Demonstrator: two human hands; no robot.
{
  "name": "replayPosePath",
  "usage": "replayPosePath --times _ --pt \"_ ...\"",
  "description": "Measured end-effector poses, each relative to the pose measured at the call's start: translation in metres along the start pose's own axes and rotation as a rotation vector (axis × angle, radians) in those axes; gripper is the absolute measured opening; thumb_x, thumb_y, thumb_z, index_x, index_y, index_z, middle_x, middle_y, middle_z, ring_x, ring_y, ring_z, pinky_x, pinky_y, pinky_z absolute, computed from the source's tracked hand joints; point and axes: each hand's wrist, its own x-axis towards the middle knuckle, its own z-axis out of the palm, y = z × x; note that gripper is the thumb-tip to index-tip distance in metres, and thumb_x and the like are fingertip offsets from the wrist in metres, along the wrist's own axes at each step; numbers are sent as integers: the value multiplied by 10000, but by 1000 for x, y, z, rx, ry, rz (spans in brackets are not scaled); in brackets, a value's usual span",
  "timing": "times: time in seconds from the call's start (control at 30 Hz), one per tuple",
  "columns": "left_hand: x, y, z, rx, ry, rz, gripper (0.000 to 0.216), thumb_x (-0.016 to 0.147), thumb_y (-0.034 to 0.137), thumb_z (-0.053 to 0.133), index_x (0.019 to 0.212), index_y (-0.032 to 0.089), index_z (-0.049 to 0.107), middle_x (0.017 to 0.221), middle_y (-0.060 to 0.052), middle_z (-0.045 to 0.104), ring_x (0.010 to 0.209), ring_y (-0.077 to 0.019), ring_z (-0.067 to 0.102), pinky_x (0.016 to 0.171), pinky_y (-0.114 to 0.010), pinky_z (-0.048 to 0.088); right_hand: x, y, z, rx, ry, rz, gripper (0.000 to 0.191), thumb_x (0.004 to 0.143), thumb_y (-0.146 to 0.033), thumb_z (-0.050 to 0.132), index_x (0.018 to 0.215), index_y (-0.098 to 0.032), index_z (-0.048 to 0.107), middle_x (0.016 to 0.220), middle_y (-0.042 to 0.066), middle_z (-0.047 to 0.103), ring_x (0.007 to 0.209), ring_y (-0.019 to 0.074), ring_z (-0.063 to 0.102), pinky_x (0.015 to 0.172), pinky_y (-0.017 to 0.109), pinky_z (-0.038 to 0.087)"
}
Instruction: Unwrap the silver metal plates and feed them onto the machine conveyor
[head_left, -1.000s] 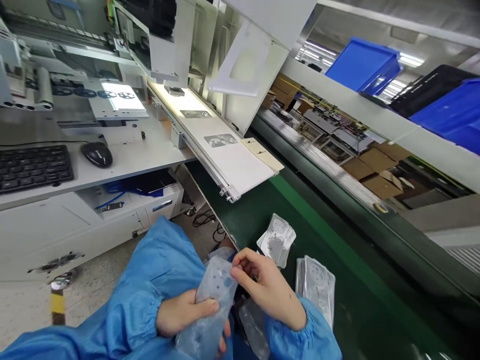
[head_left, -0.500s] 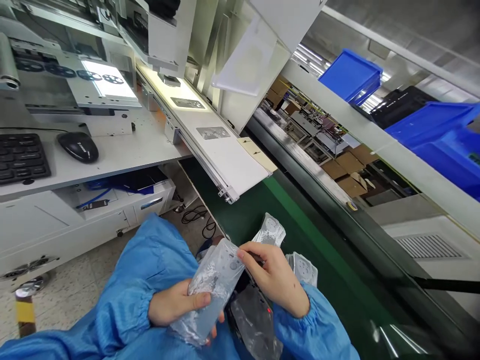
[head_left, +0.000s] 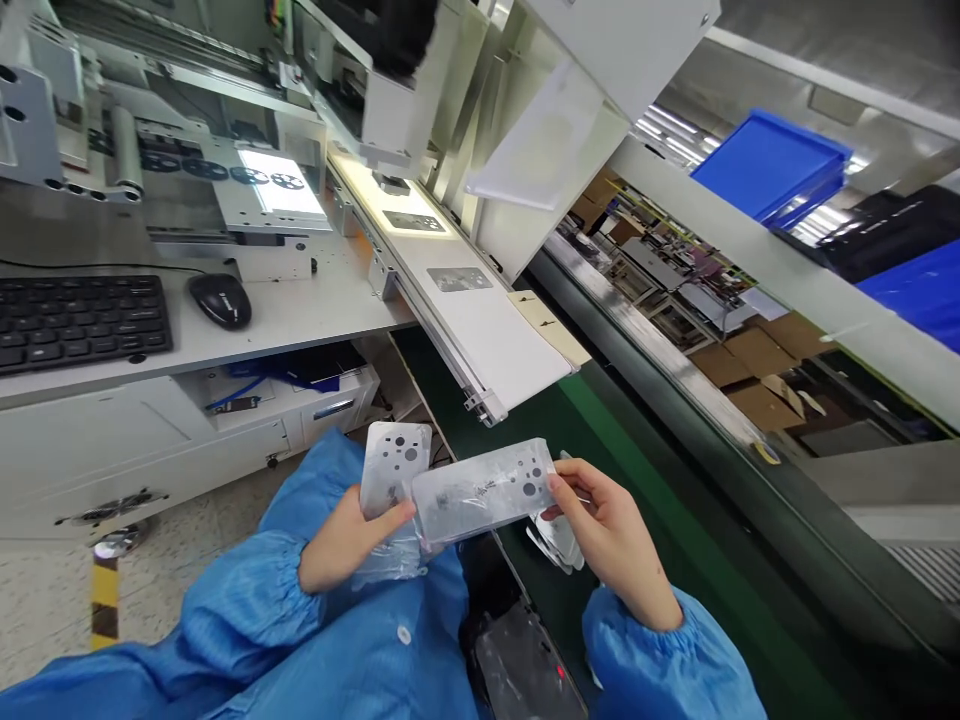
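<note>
My left hand (head_left: 346,540) is closed on a grey metal plate with round holes (head_left: 393,464) that stands upright, together with crumpled clear plastic below it. My right hand (head_left: 611,540) pinches the right end of a second perforated plate in a clear plastic bag (head_left: 480,490), held flat and level between both hands. Both arms wear blue sleeves. More bagged plates (head_left: 559,540) lie on the green belt just behind my right hand, partly hidden by it.
A green conveyor belt (head_left: 675,520) runs away to the right. A white feed conveyor (head_left: 495,345) carries flat plates (head_left: 459,279) out of a machine. A keyboard (head_left: 75,322) and mouse (head_left: 220,300) sit on the white desk at left. Blue bins (head_left: 772,165) stand on a shelf.
The bagged plate has gone from steeply tilted to level, now stretched out to the right by my right hand. A bare plate now stands upright in my left hand. The view shifted.
</note>
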Motion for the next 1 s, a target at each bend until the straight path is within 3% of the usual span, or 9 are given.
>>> replayPosePath --times 0.17,0.4,0.67,0.77,0.83,0.93,1.0 --pt "-5 7 3 45 -37 -67 475 777 580 716 965 145 692 776 -83 802 724 -278 761 667 -372 612 2 10 -1 -9 1 -12 366 888 -571 649 943 -209 634 816 55 692 716 203 683 656 319 622" --pt "5 1 10 303 348 100 343 729 495 693 770 155 711 715 -57 766 704 -248 715 634 -320 550 -7 11 5 -118 68 -104 307 949 -515 593 905 -212 597 755 32 672 671 171 635 577 254 510" --pt "4 12 19 307 480 134 358 719 522 684 769 171 739 770 -72 799 782 -282 755 704 -334 590 -6 3 11 -80 107 -112 314 944 -517 598 927 -204 613 734 23 668 677 179 647 580 257 505" --pt "5 15 12 334 530 151 373 698 530 694 777 170 752 803 -80 809 819 -299 762 734 -345 600 -3 3 13 -92 123 -126 293 946 -489 600 923 -198 630 732 25 676 681 179 661 575 255 516" --pt "8 17 -3 362 620 130 381 675 535 697 765 169 757 789 -82 807 831 -317 760 732 -356 602 -4 4 5 -93 268 -163 273 933 -467 619 928 -195 640 763 36 696 716 192 694 614 274 559" --pt "12 16 -37 374 794 106 403 672 531 696 824 165 769 834 -85 815 909 -335 753 771 -365 601 -2 7 -23 -34 642 -209 277 894 -452 673 977 -190 641 881 61 731 772 206 733 711 328 621" --pt "11 12 -59 356 827 101 433 679 538 714 892 166 770 896 -88 820 951 -335 748 760 -357 605 13 10 -45 11 678 -193 291 877 -450 693 990 -189 634 917 69 735 751 203 734 723 356 639"
